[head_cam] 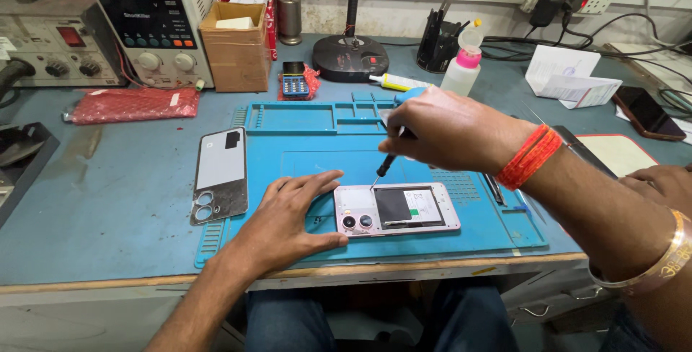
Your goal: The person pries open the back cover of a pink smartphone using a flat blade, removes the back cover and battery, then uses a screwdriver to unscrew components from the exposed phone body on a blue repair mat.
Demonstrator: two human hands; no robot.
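An opened pink smartphone point(396, 209) lies back-side up on the blue repair mat point(303, 143), its camera lenses and inner parts showing. My left hand point(285, 218) rests flat on the mat, fingertips against the phone's left end. My right hand point(443, 132) grips a blue-handled screwdriver point(389, 156), its tip touching the phone's upper edge near the camera end. The phone's removed back cover point(220, 174) lies at the mat's left edge.
A bench power supply point(155, 24), a cardboard box point(236, 45), a lamp base point(349, 56), a squeeze bottle point(463, 63), papers point(569, 74) and a dark phone point(647, 112) stand along the back and right. Tweezers point(494, 187) lie on the mat. Another person's forearm with a bangle point(663, 251) is at right.
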